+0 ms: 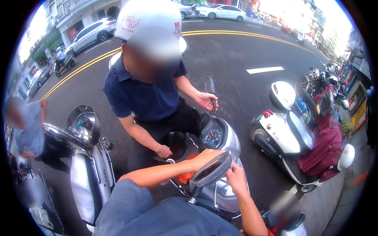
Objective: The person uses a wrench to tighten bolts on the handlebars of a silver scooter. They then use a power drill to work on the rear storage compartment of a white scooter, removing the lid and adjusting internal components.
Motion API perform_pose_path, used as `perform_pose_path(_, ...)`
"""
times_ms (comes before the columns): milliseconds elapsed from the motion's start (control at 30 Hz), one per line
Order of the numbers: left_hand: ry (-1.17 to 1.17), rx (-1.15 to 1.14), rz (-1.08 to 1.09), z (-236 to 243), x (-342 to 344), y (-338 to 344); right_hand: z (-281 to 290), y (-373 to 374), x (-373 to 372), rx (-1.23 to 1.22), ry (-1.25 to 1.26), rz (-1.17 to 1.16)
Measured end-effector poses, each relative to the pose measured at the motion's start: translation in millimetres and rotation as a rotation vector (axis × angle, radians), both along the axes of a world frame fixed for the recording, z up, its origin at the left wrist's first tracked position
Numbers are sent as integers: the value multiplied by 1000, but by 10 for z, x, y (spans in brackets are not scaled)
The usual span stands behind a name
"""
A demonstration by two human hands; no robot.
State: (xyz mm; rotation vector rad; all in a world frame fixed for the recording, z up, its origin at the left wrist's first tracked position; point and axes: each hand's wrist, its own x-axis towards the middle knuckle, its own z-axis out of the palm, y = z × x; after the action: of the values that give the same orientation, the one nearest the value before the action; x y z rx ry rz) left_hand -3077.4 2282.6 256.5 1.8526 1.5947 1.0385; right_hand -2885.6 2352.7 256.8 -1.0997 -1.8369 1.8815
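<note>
A silver scooter [227,196] stands in front of me, its round-dial instrument panel [213,135] facing the seated rider. My left hand [206,159] reaches over the scooter's front, just behind a black oval mirror [211,170]. Its fingers are bent and partly hidden by the mirror. Beside the mirror's right edge, my right hand [237,181] is closed in a pinch; whatever lies between its fingertips is too small to make out. The rider [145,92], in a white helmet [147,17] and dark blue shirt, holds one hand [205,101] near the other mirror [210,85].
A scooter with a silver-covered seat [83,188] stands close at my left, a person in grey [29,133] beyond it. To the right is a white scooter [281,131] with a maroon cover [321,151]. Cars, including a white sedan [220,12], line the far roadside.
</note>
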Motion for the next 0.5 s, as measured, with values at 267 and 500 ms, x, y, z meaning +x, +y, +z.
perform_pose_path(267, -205, -81, 10, 52, -23, -47, 126, 44, -49, -653, 236, -121)
perform_pose_path(500, -176, -78, -50, 111, -60, -26, -23, 25, -68, -769, 335, -303)
